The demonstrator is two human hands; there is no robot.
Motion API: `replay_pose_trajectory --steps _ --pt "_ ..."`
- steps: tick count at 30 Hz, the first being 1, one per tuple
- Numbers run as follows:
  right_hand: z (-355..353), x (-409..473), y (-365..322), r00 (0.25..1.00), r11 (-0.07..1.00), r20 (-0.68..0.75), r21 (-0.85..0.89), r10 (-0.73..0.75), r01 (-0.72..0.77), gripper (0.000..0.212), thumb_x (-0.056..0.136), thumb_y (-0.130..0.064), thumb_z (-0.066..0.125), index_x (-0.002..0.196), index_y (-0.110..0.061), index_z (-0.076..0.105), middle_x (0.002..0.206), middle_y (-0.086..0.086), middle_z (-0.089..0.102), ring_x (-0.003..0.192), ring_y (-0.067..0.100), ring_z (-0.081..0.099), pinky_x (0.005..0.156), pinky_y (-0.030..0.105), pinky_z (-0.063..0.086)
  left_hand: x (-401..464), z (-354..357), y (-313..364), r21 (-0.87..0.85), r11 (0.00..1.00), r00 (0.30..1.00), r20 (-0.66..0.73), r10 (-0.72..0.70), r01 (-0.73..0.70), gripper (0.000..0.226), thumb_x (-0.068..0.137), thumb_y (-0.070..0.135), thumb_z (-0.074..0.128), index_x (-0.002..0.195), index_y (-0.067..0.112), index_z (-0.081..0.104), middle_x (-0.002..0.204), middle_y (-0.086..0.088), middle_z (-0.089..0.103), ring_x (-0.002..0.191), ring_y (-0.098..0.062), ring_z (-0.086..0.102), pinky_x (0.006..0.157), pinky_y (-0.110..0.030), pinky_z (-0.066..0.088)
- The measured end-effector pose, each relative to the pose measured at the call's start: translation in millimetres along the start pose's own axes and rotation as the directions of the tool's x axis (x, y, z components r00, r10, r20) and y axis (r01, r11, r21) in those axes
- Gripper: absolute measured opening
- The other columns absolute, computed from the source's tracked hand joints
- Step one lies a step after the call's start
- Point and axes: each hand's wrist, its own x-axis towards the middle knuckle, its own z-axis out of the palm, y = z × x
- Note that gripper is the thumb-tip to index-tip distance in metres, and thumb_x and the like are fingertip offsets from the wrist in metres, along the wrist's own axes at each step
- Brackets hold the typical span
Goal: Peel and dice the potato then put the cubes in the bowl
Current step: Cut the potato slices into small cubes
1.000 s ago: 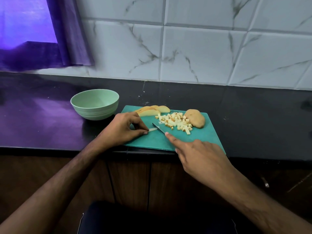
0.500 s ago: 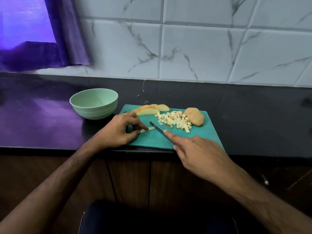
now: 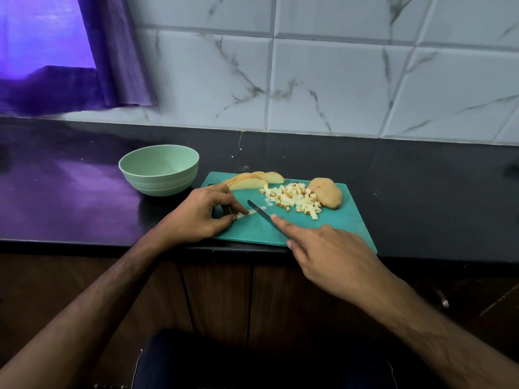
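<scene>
A teal cutting board (image 3: 342, 223) lies at the counter's front edge. On it my left hand (image 3: 199, 217) pinches a thin pale potato strip (image 3: 251, 212) against the board. My right hand (image 3: 323, 248) grips a knife (image 3: 259, 210), index finger stretched along the blade's spine, the blade crossing the strip's free end. A pile of small potato cubes (image 3: 295, 199) sits mid-board. Several potato slices (image 3: 255, 180) lie at the board's back left. An uncut peeled potato piece (image 3: 327, 192) rests at the back right. A pale green bowl (image 3: 158, 174) with nothing in it stands left of the board.
The black countertop (image 3: 435, 197) runs along a marble-tiled wall (image 3: 323, 80). A purple curtain (image 3: 112, 51) hangs at the back left. Dark wooden cabinet doors (image 3: 219, 299) lie below the counter edge.
The knife has shifted left along the strip, away from the cube pile. My left hand keeps its pinch on the strip.
</scene>
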Motion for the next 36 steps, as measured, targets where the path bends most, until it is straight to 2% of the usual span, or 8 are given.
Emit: replay_pose_trajectory --steps 6,11,21,27,33,36 --pt "-3 9 0 1.000 1.000 0.024 0.008 0.003 -0.003 0.052 0.110 -0.042 0.025 0.159 -0.049 0.006 0.077 -0.009 0.045 0.066 0.006 0.043 0.055 0.025 0.031 0 -1 -1 -0.004 1.000 1.000 -0.004 -0.015 0.015 0.023 0.088 0.011 0.075 0.105 0.025 0.080 0.094 0.011 0.064 0.084 -0.011 0.065 0.067 -0.014 0.044" --pt "-9 6 5 1.000 0.998 0.002 0.060 0.002 -0.002 0.053 0.110 -0.042 0.027 0.158 -0.051 0.007 0.074 -0.010 0.049 0.063 0.007 0.047 0.054 0.025 0.033 -1 0 0 -0.013 1.000 1.000 -0.029 -0.010 0.010 0.020 0.087 0.010 0.077 0.102 0.024 0.080 0.093 0.009 0.066 0.083 -0.009 0.066 0.067 -0.013 0.043" --pt "4 8 -7 1.000 1.000 -0.014 -0.030 0.007 -0.008 0.054 0.110 -0.043 0.024 0.159 -0.048 0.002 0.075 -0.008 0.043 0.064 0.007 0.041 0.060 0.031 0.039 0 0 2 -0.006 1.000 0.999 -0.033 0.001 -0.001 0.021 0.087 0.010 0.078 0.103 0.023 0.081 0.094 0.009 0.066 0.083 -0.007 0.065 0.067 -0.011 0.043" --pt "-6 12 1 1.000 0.999 -0.014 0.035 0.010 -0.009 0.052 0.110 -0.042 0.025 0.158 -0.051 0.007 0.075 -0.009 0.043 0.063 0.006 0.041 0.054 0.026 0.029 -1 1 1 0.006 1.000 0.998 -0.057 -0.003 0.003 0.013 0.087 0.014 0.080 0.097 0.023 0.081 0.091 0.012 0.066 0.081 -0.008 0.066 0.065 -0.016 0.046" --pt "2 5 -5 1.000 0.999 0.019 0.033 -0.010 0.010 0.054 0.110 -0.043 0.027 0.158 -0.050 0.005 0.073 -0.010 0.044 0.062 0.006 0.041 0.056 0.028 0.034 0 1 0 0.020 1.000 0.998 -0.068 0.012 -0.010 0.011 0.086 0.014 0.080 0.094 0.022 0.080 0.090 0.011 0.067 0.082 -0.008 0.066 0.065 -0.022 0.050" --pt "5 10 -8 1.000 0.999 0.003 0.036 -0.006 0.006 0.054 0.110 -0.042 0.027 0.159 -0.049 0.005 0.073 -0.010 0.044 0.062 0.006 0.042 0.055 0.027 0.035 0 0 1 0.023 1.000 0.998 -0.068 0.012 -0.011 0.012 0.086 0.013 0.080 0.093 0.022 0.080 0.089 0.012 0.066 0.081 -0.007 0.065 0.065 -0.015 0.045"
